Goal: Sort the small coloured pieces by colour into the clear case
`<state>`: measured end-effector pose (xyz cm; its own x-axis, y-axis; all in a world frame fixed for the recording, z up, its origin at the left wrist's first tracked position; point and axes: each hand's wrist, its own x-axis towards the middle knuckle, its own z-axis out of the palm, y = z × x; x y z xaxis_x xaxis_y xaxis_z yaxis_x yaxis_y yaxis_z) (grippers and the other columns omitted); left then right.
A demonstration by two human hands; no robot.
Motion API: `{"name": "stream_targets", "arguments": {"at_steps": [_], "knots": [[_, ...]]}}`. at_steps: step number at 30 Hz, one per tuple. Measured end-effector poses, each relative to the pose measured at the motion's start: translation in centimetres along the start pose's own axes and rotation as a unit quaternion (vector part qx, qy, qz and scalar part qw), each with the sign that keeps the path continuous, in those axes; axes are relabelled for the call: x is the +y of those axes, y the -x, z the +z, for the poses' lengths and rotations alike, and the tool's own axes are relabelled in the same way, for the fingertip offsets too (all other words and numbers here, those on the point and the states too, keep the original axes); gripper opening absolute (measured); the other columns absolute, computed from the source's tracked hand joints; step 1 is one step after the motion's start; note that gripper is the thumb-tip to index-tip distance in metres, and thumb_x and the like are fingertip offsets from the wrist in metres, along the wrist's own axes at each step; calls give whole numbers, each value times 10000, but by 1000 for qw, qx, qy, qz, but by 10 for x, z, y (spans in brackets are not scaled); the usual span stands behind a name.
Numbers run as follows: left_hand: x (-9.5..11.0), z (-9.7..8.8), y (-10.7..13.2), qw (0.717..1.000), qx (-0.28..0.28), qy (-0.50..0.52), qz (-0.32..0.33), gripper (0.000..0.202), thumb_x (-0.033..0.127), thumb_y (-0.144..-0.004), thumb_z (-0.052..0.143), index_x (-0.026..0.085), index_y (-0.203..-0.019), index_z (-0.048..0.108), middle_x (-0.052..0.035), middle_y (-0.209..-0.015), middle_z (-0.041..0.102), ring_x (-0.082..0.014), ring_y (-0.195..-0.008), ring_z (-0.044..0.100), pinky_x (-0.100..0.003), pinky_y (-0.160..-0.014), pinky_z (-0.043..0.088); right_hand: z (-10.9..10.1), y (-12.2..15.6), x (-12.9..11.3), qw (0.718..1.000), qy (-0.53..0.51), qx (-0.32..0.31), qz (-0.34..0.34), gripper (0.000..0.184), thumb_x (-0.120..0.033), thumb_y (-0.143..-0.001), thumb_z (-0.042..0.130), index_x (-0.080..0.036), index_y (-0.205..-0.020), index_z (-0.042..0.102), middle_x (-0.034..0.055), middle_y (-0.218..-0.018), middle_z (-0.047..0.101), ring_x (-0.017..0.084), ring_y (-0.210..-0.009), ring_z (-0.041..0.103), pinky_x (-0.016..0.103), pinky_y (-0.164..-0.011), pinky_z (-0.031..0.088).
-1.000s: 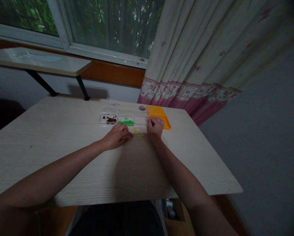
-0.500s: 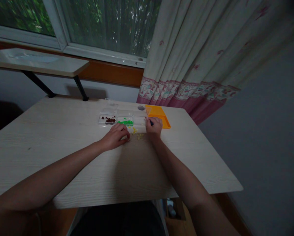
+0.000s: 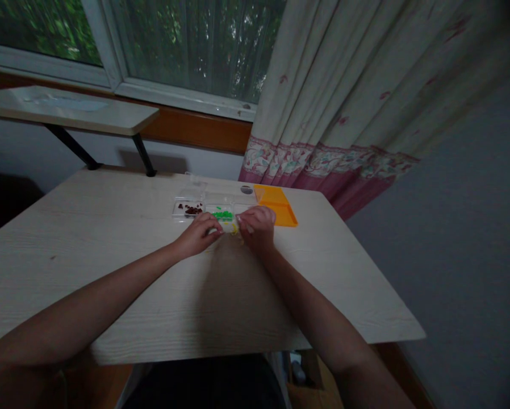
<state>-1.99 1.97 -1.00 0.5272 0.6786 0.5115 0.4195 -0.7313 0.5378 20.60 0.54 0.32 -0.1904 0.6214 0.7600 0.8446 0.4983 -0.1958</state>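
Observation:
My left hand (image 3: 199, 234) rests at the near side of the clear boxes, thumb and forefinger brought together; anything between them is too small to make out. My right hand (image 3: 258, 226) is just right of it, fingers pinched beside some small yellow pieces (image 3: 234, 228). What its fingertips hold, if anything, I cannot tell. Behind my left hand lies a clear box with small green pieces (image 3: 223, 216). Left of that, another clear compartment holds dark brown pieces (image 3: 193, 210). A further clear compartment (image 3: 244, 208) is partly hidden by my right hand.
An open orange case (image 3: 285, 215) lies right of the clear boxes. Clear lids (image 3: 191, 187) stand open at the back. A round dark hole (image 3: 246, 190) is in the pale tabletop (image 3: 131, 227). A raised shelf (image 3: 80, 111) on black legs is at the back left, and a curtain hangs behind.
My right hand has moved left and a little nearer, from the right-hand clear compartment to the yellow pieces. My left hand has shifted slightly away from me. The view has tilted a little.

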Motion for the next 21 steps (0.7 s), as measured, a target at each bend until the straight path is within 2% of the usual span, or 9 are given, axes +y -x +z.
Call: {"name": "stream_targets", "arguments": {"at_steps": [3, 6, 10, 16, 21], "knots": [[-6, 0, -2, 998, 33, 49, -29, 279, 413, -940, 505, 181, -872, 645, -52, -862, 583, -185, -875, 552, -336, -840, 421, -5, 2, -18, 994, -6, -32, -101, 151, -342, -894, 612, -302, -1006, 705, -3, -963, 695, 190, -1049, 565, 451, -1108, 256], [-7, 0, -4, 996, 38, 71, -38, 343, 446, -951, 469, 172, -837, 641, -52, -835, 579, -180, -846, 552, -329, -819, 430, -4, 5, -26, 989, 20, -40, -141, 193, -348, -910, 600, -309, -1082, 679, 1, -989, 690, 181, -1070, 563, 440, -1134, 239], [-6, -1, -5, 995, 40, 75, -46, 373, 482, -947, 463, 178, -816, 635, -53, -838, 584, -185, -858, 551, -334, -822, 441, -1, 6, -26, 986, 46, -35, -155, 210, -358, -928, 592, -320, -1123, 660, -1, -973, 688, 172, -1045, 560, 417, -1132, 254], [-4, -1, -5, 996, 29, 69, -41, 336, 436, -949, 478, 179, -825, 655, -59, -845, 608, -188, -865, 557, -345, -823, 441, -2, 9, -30, 983, 70, 23, -167, 111, -341, -907, 640, -310, -1004, 685, -17, -856, 692, 170, -963, 541, 381, -1028, 300], [-5, 0, -4, 996, 39, 65, -39, 331, 430, -948, 480, 181, -822, 656, -55, -840, 603, -189, -854, 558, -343, -809, 437, 0, 12, -34, 981, 89, 26, -168, 91, -313, -912, 636, -310, -989, 685, -17, -836, 689, 170, -945, 529, 376, -967, 289]]}}
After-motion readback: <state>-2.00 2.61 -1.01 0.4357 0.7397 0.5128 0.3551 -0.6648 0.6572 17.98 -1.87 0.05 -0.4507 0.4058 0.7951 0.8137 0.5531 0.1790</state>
